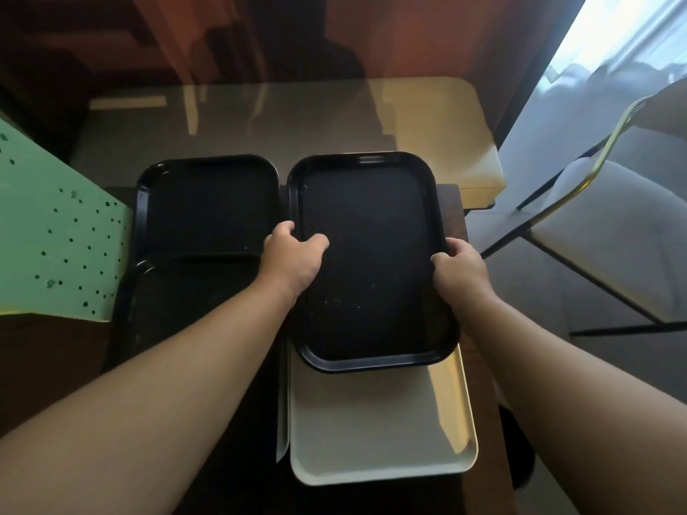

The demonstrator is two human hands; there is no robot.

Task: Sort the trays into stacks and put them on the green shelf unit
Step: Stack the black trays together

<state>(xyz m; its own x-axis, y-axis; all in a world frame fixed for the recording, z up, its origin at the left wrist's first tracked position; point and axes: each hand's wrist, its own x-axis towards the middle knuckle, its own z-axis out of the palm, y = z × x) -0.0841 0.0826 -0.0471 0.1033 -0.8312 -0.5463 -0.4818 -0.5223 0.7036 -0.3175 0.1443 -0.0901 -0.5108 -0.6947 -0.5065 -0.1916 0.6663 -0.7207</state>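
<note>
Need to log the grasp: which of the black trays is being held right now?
The right-hand black tray, lying over the cream tray. Left hand and right hand grip its side rims; the two black trays beside it are untouched.

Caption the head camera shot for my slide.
Both hands grip a black tray over a white tray.

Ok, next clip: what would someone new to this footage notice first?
Most striking is the black tray at centre, gripped on its long edges by the left hand and right hand. It overlaps a cream tray lying nearer the camera. Two more black trays sit to the left, beside the green shelf unit.
</note>
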